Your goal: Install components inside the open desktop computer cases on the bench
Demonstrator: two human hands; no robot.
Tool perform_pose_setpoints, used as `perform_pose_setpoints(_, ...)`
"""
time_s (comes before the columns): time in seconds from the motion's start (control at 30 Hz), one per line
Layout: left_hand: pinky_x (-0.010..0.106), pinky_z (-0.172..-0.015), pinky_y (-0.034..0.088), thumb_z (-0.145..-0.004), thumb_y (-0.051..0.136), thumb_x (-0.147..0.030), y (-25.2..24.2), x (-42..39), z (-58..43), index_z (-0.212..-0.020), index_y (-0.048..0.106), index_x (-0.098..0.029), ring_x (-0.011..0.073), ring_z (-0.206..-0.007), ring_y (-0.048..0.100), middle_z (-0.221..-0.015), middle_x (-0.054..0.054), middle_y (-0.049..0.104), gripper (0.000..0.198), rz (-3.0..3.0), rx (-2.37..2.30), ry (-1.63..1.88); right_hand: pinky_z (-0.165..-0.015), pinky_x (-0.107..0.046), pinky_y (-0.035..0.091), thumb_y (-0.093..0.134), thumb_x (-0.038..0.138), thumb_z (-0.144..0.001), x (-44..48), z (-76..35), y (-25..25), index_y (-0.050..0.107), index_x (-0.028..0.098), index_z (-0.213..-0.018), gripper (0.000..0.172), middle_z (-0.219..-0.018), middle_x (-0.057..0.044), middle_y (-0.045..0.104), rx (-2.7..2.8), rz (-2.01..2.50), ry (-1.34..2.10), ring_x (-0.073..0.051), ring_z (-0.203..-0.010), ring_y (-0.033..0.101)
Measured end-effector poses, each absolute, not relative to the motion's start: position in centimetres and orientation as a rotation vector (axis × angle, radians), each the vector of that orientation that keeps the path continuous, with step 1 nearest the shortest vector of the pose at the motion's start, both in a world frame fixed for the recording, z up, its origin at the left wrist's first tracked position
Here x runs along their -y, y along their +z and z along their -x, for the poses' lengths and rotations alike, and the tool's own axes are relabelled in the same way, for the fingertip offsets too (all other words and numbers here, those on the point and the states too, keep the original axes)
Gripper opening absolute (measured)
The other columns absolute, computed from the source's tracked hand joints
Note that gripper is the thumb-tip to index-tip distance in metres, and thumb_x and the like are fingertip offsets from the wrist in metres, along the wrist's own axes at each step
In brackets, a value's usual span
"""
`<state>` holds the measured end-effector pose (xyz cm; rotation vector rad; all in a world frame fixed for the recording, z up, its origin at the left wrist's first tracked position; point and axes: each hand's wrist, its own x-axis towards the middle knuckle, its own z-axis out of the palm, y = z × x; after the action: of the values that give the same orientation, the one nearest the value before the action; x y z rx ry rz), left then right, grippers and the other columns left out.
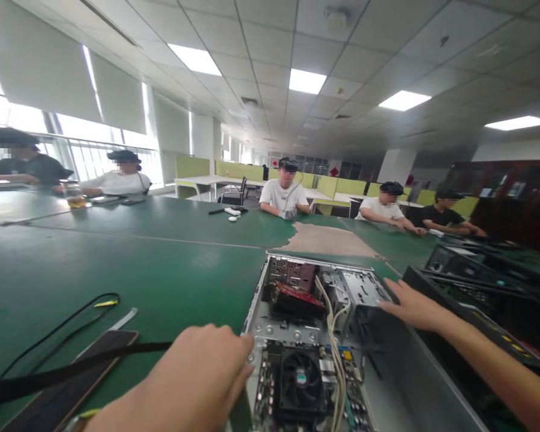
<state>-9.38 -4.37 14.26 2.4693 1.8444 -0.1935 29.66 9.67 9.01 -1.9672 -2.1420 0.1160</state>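
An uncovered desktop computer case (378,384) lies in front of me, its inside facing up. Within it I see a black cooling fan (300,378), a red-edged card (299,294), pale bundled cables (332,324) and a metal drive bay (362,287). My left hand (198,366) is closed at the case's left edge, its fingertips partly hidden. On the right, my right hand (409,303) rests against the case's upper right edge beside the drive bay, with thumb and fingers spread. Nothing loose shows in that hand.
Other dark computer parts (481,300) crowd the right side. A dark flat panel (81,378), a black strap (130,348) and a thin cable (49,333) lie at left. Across the green table (171,270) several people sit; a jar (75,195) stands far left.
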Motion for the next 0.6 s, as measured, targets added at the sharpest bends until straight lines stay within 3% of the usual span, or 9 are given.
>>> perform_pose_setpoints(0.07,0.036,-0.064,0.045,-0.085,0.040,-0.041,16.0,2.8,7.8,-0.086,0.062,-0.024,0.0256,-0.074,0.061,-0.081,0.007,0.065,0.027,-2.511,-1.876,0.015,-0.106,-0.043,0.030,0.049,0.054,-0.076,-10.0,-25.8,11.4,0.053,0.011,-0.123,0.063,-0.130,-0.016,0.050,2.317,1.731,0.186,-0.031,-0.122,0.044)
perform_pose_setpoints(0.13,0.031,-0.060,0.041,-0.085,0.041,-0.045,16.8,-0.1,6.1,-0.084,0.061,-0.024,0.0215,-0.072,0.059,-0.079,0.005,0.064,0.029,-2.563,-1.782,0.304,-0.101,-0.037,0.037,0.044,0.054,-0.082,-10.3,-21.2,12.3,0.060,0.017,-0.112,0.051,-0.118,-0.010,0.060,2.458,1.304,0.724,-0.023,-0.110,0.053)
perform_pose_setpoints(0.2,0.027,-0.059,0.039,-0.082,0.047,-0.044,16.3,-3.6,4.5,-0.080,0.060,-0.022,0.0180,-0.070,0.057,-0.076,0.003,0.063,0.026,-2.563,-1.643,0.492,-0.092,-0.033,0.042,0.048,0.058,-0.079,-10.7,-17.5,11.3,0.063,0.017,-0.105,0.051,-0.105,-0.007,0.065,2.322,1.054,1.271,-0.019,-0.099,0.058)
perform_pose_setpoints(0.27,0.024,-0.057,0.037,-0.078,0.052,-0.037,15.0,-7.0,3.6,-0.074,0.059,-0.019,0.0147,-0.063,0.055,-0.066,0.001,0.061,0.020,-2.486,-1.556,0.486,-0.082,-0.032,0.046,0.047,0.063,-0.078,-11.3,-15.4,9.1,0.062,0.015,-0.104,0.057,-0.094,-0.006,0.065,2.153,1.044,1.533,-0.017,-0.087,0.060)
perform_pose_setpoints(0.37,0.021,-0.052,0.035,-0.073,0.056,-0.030,12.9,-10.6,3.8,-0.072,0.058,-0.017,0.0113,-0.054,0.051,-0.056,-0.002,0.057,0.013,-2.367,-1.448,0.410,-0.068,-0.028,0.045,0.039,0.067,-0.080,-11.9,-15.5,6.2,0.063,0.014,-0.100,0.062,-0.084,-0.006,0.064,2.123,1.127,1.584,-0.013,-0.072,0.057)
perform_pose_setpoints(0.5,0.020,-0.044,0.030,-0.064,0.058,-0.026,11.5,-12.2,4.3,-0.062,0.055,-0.016,0.0098,-0.049,0.047,-0.052,-0.003,0.053,0.010,-2.332,-1.345,0.387,-0.069,-0.022,0.039,0.067,0.052,-0.070,-11.5,-16.5,5.7,0.066,0.017,-0.096,0.044,-0.082,0.000,0.061,2.219,1.069,1.428,-0.009,-0.073,0.051)
perform_pose_setpoints(0.6,0.021,-0.042,0.029,-0.058,0.060,-0.025,11.2,-12.4,3.5,-0.059,0.056,-0.016,0.0098,-0.047,0.046,-0.049,-0.003,0.051,0.010,-2.374,-1.310,0.285,-0.055,-0.020,0.035,0.069,0.046,-0.067,-11.2,-15.8,5.9,0.062,0.016,-0.090,0.038,-0.066,0.004,0.053,2.138,1.064,1.271,-0.007,-0.059,0.046)
